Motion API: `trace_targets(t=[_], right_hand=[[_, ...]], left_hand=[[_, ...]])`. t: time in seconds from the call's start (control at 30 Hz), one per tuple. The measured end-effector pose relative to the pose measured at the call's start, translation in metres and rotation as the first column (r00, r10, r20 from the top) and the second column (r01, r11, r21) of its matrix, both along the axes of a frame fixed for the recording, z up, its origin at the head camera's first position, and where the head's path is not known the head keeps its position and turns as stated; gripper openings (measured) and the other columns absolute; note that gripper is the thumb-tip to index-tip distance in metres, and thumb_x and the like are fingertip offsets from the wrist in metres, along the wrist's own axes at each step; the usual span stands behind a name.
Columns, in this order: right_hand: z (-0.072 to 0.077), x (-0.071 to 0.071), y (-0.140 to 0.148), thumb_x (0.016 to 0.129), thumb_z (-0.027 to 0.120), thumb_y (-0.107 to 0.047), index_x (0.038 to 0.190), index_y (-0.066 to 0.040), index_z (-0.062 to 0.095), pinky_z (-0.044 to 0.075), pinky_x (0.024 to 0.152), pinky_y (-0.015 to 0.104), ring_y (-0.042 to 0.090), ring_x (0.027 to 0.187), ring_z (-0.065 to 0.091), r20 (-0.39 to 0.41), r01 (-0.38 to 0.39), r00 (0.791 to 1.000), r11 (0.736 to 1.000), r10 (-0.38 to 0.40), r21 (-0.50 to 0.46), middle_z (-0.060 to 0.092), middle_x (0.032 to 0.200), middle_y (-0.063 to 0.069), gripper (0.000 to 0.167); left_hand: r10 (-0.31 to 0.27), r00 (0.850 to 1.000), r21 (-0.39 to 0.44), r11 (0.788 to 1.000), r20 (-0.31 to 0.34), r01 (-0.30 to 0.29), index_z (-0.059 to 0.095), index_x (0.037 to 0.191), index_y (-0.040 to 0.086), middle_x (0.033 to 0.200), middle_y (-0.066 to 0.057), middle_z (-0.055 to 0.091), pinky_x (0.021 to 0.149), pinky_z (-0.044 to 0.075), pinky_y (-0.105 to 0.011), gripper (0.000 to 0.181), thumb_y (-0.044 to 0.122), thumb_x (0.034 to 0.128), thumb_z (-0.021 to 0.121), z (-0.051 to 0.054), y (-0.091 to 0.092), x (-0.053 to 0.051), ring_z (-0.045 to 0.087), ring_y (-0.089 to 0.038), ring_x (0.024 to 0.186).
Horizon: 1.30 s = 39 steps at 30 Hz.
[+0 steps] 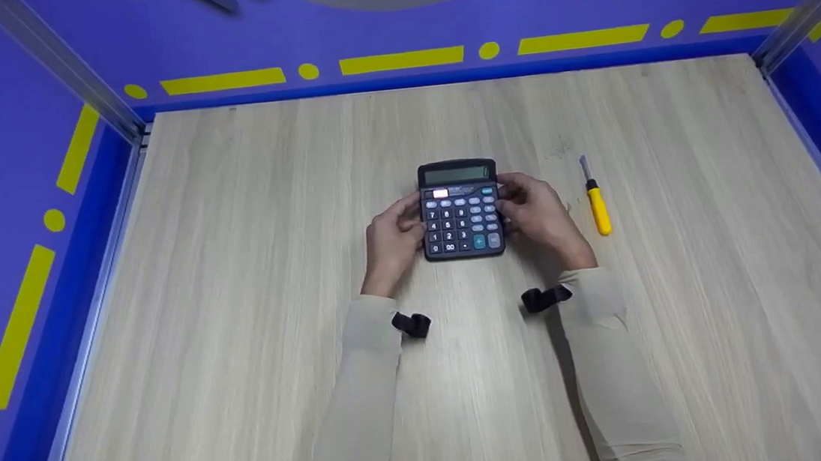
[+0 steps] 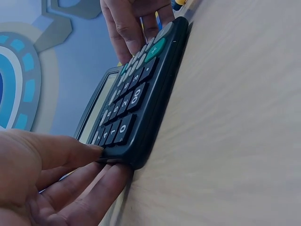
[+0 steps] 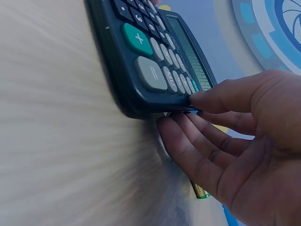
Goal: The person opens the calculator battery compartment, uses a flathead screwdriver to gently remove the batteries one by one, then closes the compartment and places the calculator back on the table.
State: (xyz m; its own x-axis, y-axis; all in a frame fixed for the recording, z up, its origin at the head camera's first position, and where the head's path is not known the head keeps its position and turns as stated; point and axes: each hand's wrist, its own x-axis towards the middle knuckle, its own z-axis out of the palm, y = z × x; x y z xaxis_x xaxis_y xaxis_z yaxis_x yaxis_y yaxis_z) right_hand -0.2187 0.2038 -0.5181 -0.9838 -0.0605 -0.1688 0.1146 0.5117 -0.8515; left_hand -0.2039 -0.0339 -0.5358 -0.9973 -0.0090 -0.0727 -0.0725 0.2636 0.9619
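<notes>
A black desktop calculator (image 1: 460,210) faces up in the head view, with a digit, apparently 0, at the right of its display. My left hand (image 1: 394,242) grips its left edge, thumb on the face and fingers under the rim in the left wrist view. On the opposite edge my right hand (image 1: 540,210) holds it the same way, as the right wrist view shows. The fingers hide part of the underside. Whether the calculator's near edge touches the table is unclear.
To the right of my right hand lies a screwdriver (image 1: 599,211) with a yellow handle. A small gold-and-green cylinder (image 3: 200,190), like a battery, shows partly behind the right fingers. Blue panels (image 1: 391,33) wall the wooden table (image 1: 234,277) at the back and sides.
</notes>
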Motion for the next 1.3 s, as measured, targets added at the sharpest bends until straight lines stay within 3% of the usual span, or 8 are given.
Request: trace_targets(t=[0.3, 0.57, 1.07, 1.3], right_hand=[[-0.0014, -0.0008, -0.0009, 0.106, 0.059, 0.002, 0.153, 0.001, 0.052, 0.060, 0.074, 0.032, 0.028, 0.101, 0.063, 0.023, -0.005, 1.000, 1.000, 0.005, -0.005, 0.062, 0.128, 0.020, 0.048], [-0.0018, -0.0021, -0.0023, 0.106, 0.058, 0.002, 0.154, 0.000, 0.052, 0.061, 0.077, 0.035, 0.028, 0.102, 0.062, 0.029, 0.010, 1.000, 1.000, -0.010, -0.009, 0.062, 0.128, 0.019, 0.048], [-0.0023, -0.0031, -0.0029, 0.106, 0.059, 0.001, 0.155, -0.001, 0.051, 0.062, 0.080, 0.038, 0.029, 0.104, 0.063, 0.061, 0.037, 0.997, 0.999, -0.037, -0.008, 0.062, 0.130, 0.019, 0.049], [-0.0036, -0.0025, -0.0011, 0.105, 0.059, 0.002, 0.154, 0.001, 0.050, 0.062, 0.082, 0.035, 0.030, 0.110, 0.063, 0.042, 0.022, 0.999, 1.000, -0.022, -0.009, 0.062, 0.132, 0.021, 0.050]], left_hand=[[-0.005, 1.000, -0.050, 0.999, -0.005, 0.005, 0.065, 0.144, 0.004, 0.136, -0.016, 0.070, 0.080, 0.061, -0.024, 0.053, -0.012, 0.0937, 0.070, -0.0011, -0.0015, -0.0004, 0.075, -0.021, 0.103], [-0.002, 1.000, -0.007, 1.000, 0.013, 0.002, 0.066, 0.143, 0.005, 0.136, -0.015, 0.070, 0.079, 0.062, -0.025, 0.051, -0.012, 0.0952, 0.069, -0.0009, -0.0020, -0.0006, 0.075, -0.020, 0.105], [0.002, 1.000, -0.009, 1.000, 0.004, -0.001, 0.071, 0.136, 0.005, 0.132, -0.015, 0.072, 0.079, 0.062, -0.027, 0.045, -0.011, 0.0939, 0.071, -0.0021, -0.0029, -0.0012, 0.076, -0.022, 0.104], [-0.003, 1.000, 0.055, 0.998, 0.013, 0.002, 0.071, 0.135, 0.002, 0.132, -0.017, 0.071, 0.081, 0.063, -0.028, 0.041, -0.008, 0.0949, 0.072, -0.0047, -0.0031, -0.0007, 0.075, -0.024, 0.107]])
